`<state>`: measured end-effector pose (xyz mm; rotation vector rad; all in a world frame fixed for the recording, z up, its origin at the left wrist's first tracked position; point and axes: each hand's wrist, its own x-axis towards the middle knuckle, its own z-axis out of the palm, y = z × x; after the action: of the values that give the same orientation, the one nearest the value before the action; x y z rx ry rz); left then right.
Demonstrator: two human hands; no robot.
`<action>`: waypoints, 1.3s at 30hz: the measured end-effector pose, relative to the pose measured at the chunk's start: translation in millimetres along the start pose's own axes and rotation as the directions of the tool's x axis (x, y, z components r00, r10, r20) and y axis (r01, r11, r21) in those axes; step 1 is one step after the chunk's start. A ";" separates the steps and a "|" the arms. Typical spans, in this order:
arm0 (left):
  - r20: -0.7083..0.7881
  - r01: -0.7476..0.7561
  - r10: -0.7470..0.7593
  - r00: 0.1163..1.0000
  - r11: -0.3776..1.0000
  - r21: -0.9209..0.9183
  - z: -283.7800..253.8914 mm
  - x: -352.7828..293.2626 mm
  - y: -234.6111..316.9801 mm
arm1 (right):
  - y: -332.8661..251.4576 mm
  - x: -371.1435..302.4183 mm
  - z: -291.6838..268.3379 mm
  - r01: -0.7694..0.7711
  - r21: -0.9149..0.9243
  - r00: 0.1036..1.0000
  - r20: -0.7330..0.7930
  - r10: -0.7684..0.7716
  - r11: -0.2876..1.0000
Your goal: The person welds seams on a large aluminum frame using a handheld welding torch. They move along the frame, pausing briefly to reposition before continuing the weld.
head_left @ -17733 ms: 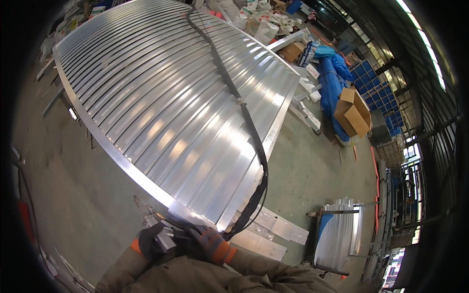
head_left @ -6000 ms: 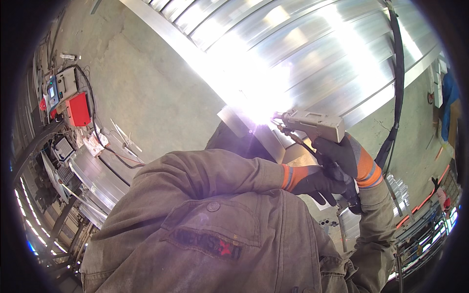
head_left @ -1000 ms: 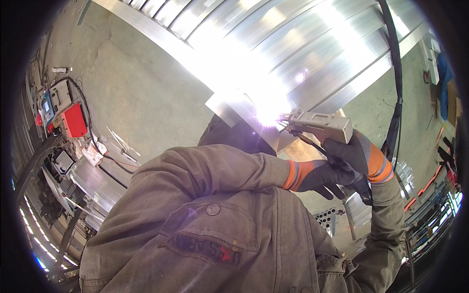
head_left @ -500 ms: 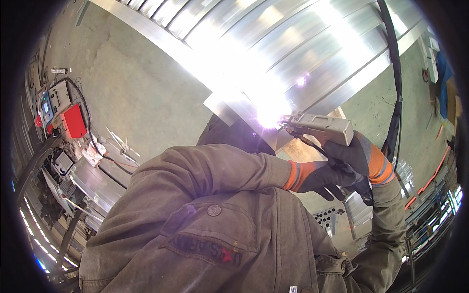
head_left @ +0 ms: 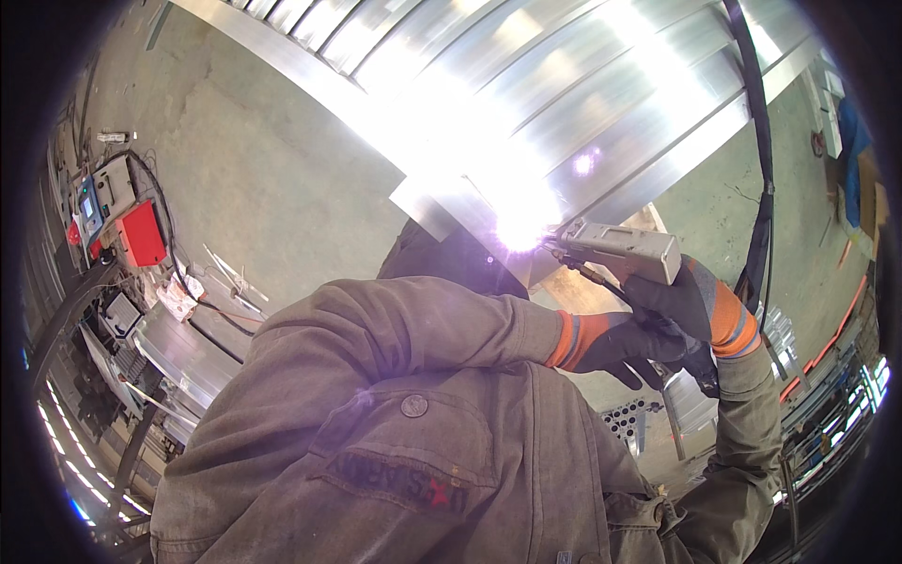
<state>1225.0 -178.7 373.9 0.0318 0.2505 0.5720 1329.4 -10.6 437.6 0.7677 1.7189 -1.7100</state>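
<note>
My right hand, in a black glove with an orange cuff, is closed around the grip of a boxy grey welding torch. Its tip points left into a blinding glare at the near corner of a ribbed, shiny metal panel. Across my chest reaches my left arm. My left hand, gloved the same way, meets the right one at the torch's lower end and seems to hold it; some fingers curl loosely downward. The exact grip is partly hidden. Glare washes out the spot at the tip.
A thick black cable hangs down to the right of the panel. On the left stands a machine with a red box and a hose trailing along the floor. Below the torch lies a brown board. A perforated metal piece is beneath my hands.
The torch and both hands have shifted very slightly to the right. The glare persists at the same corner, and both hands keep their hold.
</note>
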 end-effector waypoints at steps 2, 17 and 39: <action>-0.003 0.008 -0.008 1.000 1.000 0.005 1.5 -0.9 1.0 | 0.1 0.0 1.1 0.120 -0.097 0.993 -0.003 -0.121 0.988; 0.049 0.038 -0.036 0.998 0.998 -0.046 1.9 6.2 -6.7 | -22.5 -5.9 0.9 -0.146 0.097 0.986 -0.062 0.153 0.984; -0.041 -0.038 0.032 0.999 0.988 -0.146 -5.8 5.9 4.5 | -24.6 12.4 0.5 -0.090 0.244 0.977 -0.167 0.134 0.965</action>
<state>1226.0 -172.0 367.4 -0.1179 0.2445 0.6251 1302.8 -11.4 444.6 1.1391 1.5701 -1.8327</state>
